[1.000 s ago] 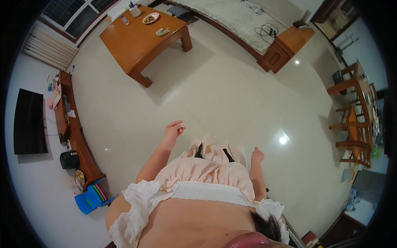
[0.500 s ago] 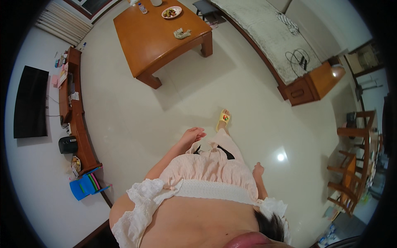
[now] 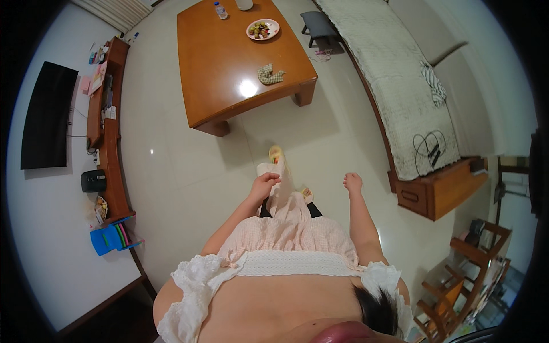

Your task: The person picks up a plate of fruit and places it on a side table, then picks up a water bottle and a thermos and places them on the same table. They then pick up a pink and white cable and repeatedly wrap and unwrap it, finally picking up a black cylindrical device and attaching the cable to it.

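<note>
My left hand point(image 3: 265, 186) hangs in front of my pale pink dress point(image 3: 286, 233), its fingers loosely bent and apart, holding nothing. To the right, my right hand point(image 3: 353, 182) is held out over the tiled floor with its fingers curled in, and nothing shows in it. Ahead of both hands stands a wooden table point(image 3: 229, 68). On it lie a checked cloth point(image 3: 270, 74) near the closest edge, a plate of food pieces point(image 3: 263, 30) and a small bottle point(image 3: 221, 10). Neither hand touches the table.
A long sofa point(image 3: 377, 86) with a wooden end point(image 3: 437, 191) runs along the right, a cable point(image 3: 433, 153) lying on it. A grey stool point(image 3: 318, 26) stands beside the table. A low wooden cabinet point(image 3: 114, 171) lines the left wall; wooden chairs point(image 3: 452, 286) are at lower right.
The table and sofa have come closer as I step forward, and the other foot now leads. My right hand has swung forward from beside my body; the left stays in front of the dress.
</note>
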A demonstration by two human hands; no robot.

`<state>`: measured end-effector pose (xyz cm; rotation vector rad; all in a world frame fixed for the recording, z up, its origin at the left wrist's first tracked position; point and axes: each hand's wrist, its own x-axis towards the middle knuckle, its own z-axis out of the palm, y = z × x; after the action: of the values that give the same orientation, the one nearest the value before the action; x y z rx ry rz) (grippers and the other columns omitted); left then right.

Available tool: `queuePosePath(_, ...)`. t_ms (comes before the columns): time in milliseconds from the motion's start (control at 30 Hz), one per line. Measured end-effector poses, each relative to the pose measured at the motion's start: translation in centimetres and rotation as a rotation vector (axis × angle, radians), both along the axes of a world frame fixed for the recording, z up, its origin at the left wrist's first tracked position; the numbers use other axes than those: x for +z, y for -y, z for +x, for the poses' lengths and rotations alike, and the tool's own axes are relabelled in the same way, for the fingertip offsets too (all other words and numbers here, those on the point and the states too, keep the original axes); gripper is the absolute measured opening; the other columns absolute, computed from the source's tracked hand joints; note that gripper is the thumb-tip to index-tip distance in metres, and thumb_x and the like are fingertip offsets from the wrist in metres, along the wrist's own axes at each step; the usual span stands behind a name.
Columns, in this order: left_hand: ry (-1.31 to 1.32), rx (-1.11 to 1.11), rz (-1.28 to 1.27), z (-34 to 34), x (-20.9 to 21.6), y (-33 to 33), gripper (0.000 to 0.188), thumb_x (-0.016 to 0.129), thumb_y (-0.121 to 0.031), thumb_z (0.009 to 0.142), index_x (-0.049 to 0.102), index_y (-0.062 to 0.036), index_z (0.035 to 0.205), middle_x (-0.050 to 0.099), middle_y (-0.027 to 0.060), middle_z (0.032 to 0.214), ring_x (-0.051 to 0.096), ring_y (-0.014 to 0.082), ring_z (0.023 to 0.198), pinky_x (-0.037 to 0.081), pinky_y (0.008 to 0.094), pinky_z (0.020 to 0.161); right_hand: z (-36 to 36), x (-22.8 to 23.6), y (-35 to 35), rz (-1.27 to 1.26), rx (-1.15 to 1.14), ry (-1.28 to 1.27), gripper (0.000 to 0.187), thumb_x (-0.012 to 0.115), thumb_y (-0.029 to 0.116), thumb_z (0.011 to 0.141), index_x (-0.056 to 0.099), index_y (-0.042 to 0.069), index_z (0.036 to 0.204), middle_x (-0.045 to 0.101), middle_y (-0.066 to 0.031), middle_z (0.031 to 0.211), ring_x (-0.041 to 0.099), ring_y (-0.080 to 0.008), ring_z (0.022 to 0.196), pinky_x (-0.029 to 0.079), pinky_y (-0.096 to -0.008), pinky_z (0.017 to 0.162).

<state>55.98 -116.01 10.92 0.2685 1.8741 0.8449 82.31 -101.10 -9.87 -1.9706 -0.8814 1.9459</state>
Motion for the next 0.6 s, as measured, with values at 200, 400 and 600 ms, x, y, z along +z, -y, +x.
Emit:
queuePosePath(200, 0.125, 0.120, -0.108, -12.7, -3.3, -11.9, 0.019, 0.050, -0.013, 0.085, 0.059, -0.0020, 0.097, 0.063, 0.0054, 0.089, 0.057, 0.0107, 0.082, 0.044, 0.0240, 0.070, -14.9, -0.6, -13.0, -0.124, 0.180, -0.078, 0.013, 0.050, 0.014, 0.080, 0.057, 0.004, 0.081, 0.057, -0.0048, 0.068, 0.054, -0.0120, 0.054, 0.045, -0.0240, 0.047)
queuePosePath(400, 0.052, 0.033, -0.005, -27.6, -6.1, -26.7, 0.018, 0.051, -0.011, 0.085, 0.057, -0.0016, 0.099, 0.062, 0.0041, 0.089, 0.056, 0.0113, 0.082, 0.044, 0.0247, 0.075, -27.3, -4.6, -24.1, -0.261, 0.270, 0.002, 0.014, 0.049, 0.014, 0.080, 0.058, 0.003, 0.080, 0.058, -0.0067, 0.067, 0.055, -0.0147, 0.054, 0.045, -0.0259, 0.045)
queuePosePath(600, -0.056, 0.070, 0.015, -39.9, -8.4, -38.0, 0.017, 0.050, -0.012, 0.086, 0.056, -0.0008, 0.098, 0.062, 0.0055, 0.088, 0.057, 0.0131, 0.084, 0.044, 0.0258, 0.078, -43.0, -12.1, -40.3, -0.066, 0.535, -0.020, 0.015, 0.048, 0.014, 0.079, 0.058, 0.003, 0.077, 0.058, -0.0077, 0.064, 0.056, -0.0160, 0.053, 0.046, -0.0278, 0.045)
